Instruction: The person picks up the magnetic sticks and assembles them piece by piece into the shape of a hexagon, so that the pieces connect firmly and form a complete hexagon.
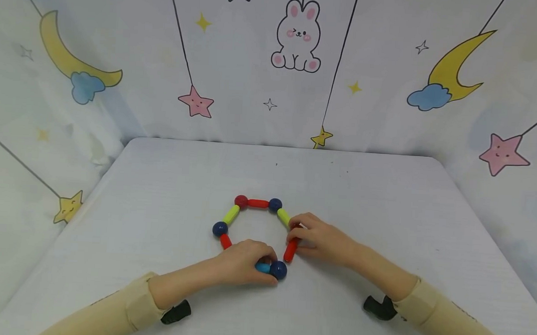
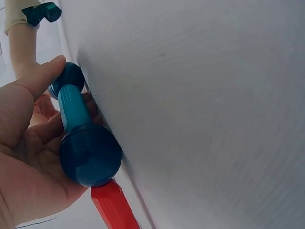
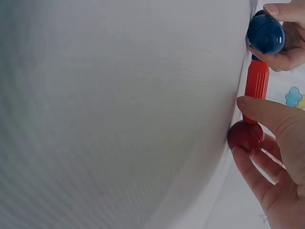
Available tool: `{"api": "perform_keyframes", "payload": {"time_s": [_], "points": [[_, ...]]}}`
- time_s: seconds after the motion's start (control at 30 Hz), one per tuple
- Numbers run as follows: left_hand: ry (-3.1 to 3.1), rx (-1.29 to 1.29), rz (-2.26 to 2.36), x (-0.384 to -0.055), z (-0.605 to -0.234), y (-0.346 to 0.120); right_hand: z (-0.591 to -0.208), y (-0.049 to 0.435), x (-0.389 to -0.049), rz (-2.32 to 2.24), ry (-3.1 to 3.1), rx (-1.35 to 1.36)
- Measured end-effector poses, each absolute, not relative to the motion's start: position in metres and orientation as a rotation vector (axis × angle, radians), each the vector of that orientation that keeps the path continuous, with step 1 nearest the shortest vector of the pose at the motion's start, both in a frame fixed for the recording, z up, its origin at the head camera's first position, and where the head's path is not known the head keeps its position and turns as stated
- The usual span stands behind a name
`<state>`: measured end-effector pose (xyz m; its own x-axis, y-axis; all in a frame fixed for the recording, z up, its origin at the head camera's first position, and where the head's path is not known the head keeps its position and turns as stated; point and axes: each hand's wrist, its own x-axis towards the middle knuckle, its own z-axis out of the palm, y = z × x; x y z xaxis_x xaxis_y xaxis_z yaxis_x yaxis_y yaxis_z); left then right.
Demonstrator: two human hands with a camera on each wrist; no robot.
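Note:
Balls and short rods, which look like a magnetic building set, form a ring on the table. My left hand [image 1: 246, 262] grips its near side, around a light blue rod [image 1: 262, 267] with a dark blue ball [image 1: 278, 270] by the fingertips. Another blue ball [image 2: 90, 155] shows at the rod's other end in the left wrist view, joined to a red rod [image 2: 114, 205]. On the ring's right side, my right hand [image 1: 321, 240] holds a red rod [image 1: 291, 250] and the red ball [image 3: 245, 136] at its far end. This rod's near end lies close to the front blue ball; contact is unclear.
The ring's far side has a red ball [image 1: 241, 202], a red rod [image 1: 258, 203], a blue ball [image 1: 275, 205] and yellow-green rods [image 1: 231, 214]. A blue ball [image 1: 220, 229] marks its left corner. White cloth covers the table [image 1: 160, 178]; a patterned curtain [image 1: 251, 52] hangs behind.

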<state>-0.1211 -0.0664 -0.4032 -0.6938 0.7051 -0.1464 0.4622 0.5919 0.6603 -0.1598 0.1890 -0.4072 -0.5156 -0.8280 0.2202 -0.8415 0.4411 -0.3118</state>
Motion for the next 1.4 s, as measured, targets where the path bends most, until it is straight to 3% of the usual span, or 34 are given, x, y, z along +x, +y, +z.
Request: {"api": "perform_keyframes", "payload": {"time_s": [0.57, 0.8, 0.93, 1.4], "points": [[2.549, 0.911, 0.883, -0.133, -0.395, -0.081, -0.409, 0.188, -0.155, 0.66, -2.639, 1.532], [2.874, 0.553, 0.753, -0.164, -0.38, -0.125, -0.407, 0.19, -0.155, 0.651, -2.657, 1.474], [2.754, 0.495, 0.754, -0.173, -0.385, -0.137, -0.407, 0.193, -0.159, 0.652, -2.638, 1.456], [2.705, 0.538, 0.935, -0.181, -0.4, -0.112, -0.408, 0.21, -0.164, 0.675, -2.711, 1.278]]}}
